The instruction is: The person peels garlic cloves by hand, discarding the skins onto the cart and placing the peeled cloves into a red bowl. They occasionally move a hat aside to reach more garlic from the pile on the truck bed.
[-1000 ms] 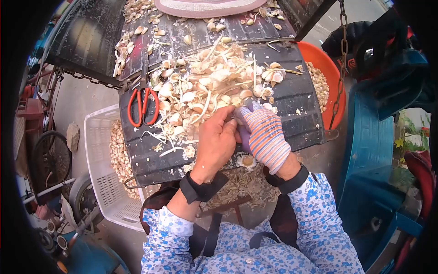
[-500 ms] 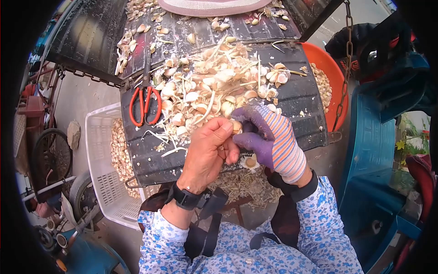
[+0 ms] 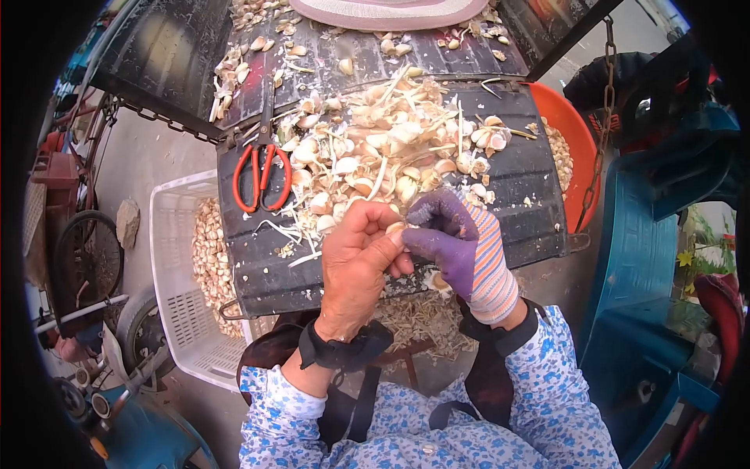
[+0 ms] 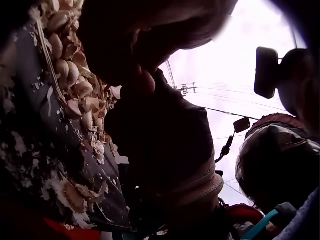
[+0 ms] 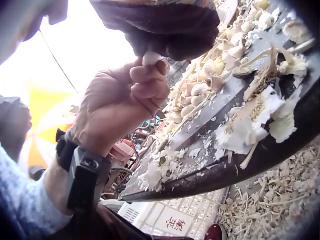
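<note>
A pale garlic clove [image 3: 396,230] is held between the two hands, over the near edge of the garlic pile. My bare left hand [image 3: 358,262] pinches it between thumb and fingers. In a striped glove with purple palm, my right hand [image 3: 462,254] meets it from the other side, thumb and fingertips closing on the clove. The right wrist view shows the white clove [image 5: 150,58] between the gloved fingers and the bare fingertips. Just beyond the hands lies a heap of garlic cloves, skins and stems [image 3: 383,148]. The left wrist view is dark around the fingers.
Red-handled shears [image 3: 266,178] lie on the black ridged tailgate [image 3: 516,211], left of the heap. A white crate [image 3: 176,289] of cloves stands below left, an orange basin [image 3: 586,168] of cloves at right. A chain [image 3: 609,102] hangs beside the basin; a pale hat [image 3: 391,14] lies behind.
The hands were pressed together at the heap's edge, then drew slightly apart, and a clove came into sight between their fingertips. The gloved fingers have turned inward. The head view has shifted slightly.
</note>
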Tool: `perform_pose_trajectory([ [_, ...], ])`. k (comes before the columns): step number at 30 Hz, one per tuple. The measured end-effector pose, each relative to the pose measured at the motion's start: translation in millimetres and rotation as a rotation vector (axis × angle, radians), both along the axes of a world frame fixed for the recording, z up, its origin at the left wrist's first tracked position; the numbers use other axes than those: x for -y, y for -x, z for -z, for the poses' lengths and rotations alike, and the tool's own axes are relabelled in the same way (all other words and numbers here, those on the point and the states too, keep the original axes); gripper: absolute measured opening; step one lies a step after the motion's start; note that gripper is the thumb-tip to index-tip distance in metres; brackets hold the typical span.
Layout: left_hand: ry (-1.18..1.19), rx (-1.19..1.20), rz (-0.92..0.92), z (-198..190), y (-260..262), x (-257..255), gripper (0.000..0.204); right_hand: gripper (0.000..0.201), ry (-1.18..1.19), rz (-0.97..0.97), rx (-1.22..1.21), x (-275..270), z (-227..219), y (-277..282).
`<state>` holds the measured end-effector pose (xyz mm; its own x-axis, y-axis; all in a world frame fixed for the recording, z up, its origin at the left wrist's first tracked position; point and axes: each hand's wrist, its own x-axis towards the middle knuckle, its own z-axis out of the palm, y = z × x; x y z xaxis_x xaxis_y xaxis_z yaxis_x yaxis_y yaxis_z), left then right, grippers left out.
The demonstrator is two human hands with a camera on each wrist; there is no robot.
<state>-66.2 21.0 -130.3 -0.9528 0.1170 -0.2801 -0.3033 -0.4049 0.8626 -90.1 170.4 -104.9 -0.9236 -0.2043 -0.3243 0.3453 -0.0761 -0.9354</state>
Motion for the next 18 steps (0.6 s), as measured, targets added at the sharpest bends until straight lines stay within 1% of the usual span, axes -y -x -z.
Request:
perform_pose_trajectory([
  [1,-0.071,-0.010,-0.012,1.3,1.6,-2.7,0.020,0.019,0.047,0.044,0.057,3.1,-4.7,-1.5],
  [2,-0.144,0.039,-0.033,-3.0,5.6,-7.1,0.019,0.017,-0.046,0.071,-0.060,4.7,2.2,-2.4],
  [4,-0.290,0.160,-0.061,-15.2,5.8,-7.0,0.019,0.017,-0.303,-0.045,-0.466,1.6,4.4,4.4],
  [5,-0.320,0.173,-0.071,-8.2,6.8,-0.2,0.019,0.018,-0.325,-0.094,-0.625,1.5,5.2,7.6],
  [6,-0.361,0.211,-0.073,-4.4,9.0,5.0,0.015,0.022,-0.227,-0.164,-0.457,-2.3,-1.1,12.2],
  [8,-0.430,0.150,-0.044,7.9,10.0,14.1,0.014,0.027,-0.165,0.096,-0.334,-16.8,-2.8,30.8],
  [10,-0.462,0.191,-0.056,2.5,12.1,12.8,0.016,0.032,-0.412,0.367,-0.425,-50.5,22.3,64.2],
  [12,-0.515,0.219,-0.061,-2.0,12.9,12.2,0.019,0.036,-0.845,0.340,-0.489,-78.4,36.8,83.7],
  [15,-0.603,0.241,-0.051,-5.8,15.9,9.4,0.028,0.039,-1.218,0.082,-0.517,-80.9,44.5,88.3],
  [18,-0.679,0.149,0.033,-3.8,19.0,6.6,0.028,0.041,-1.329,-0.068,-0.561,-72.6,47.9,87.7],
])
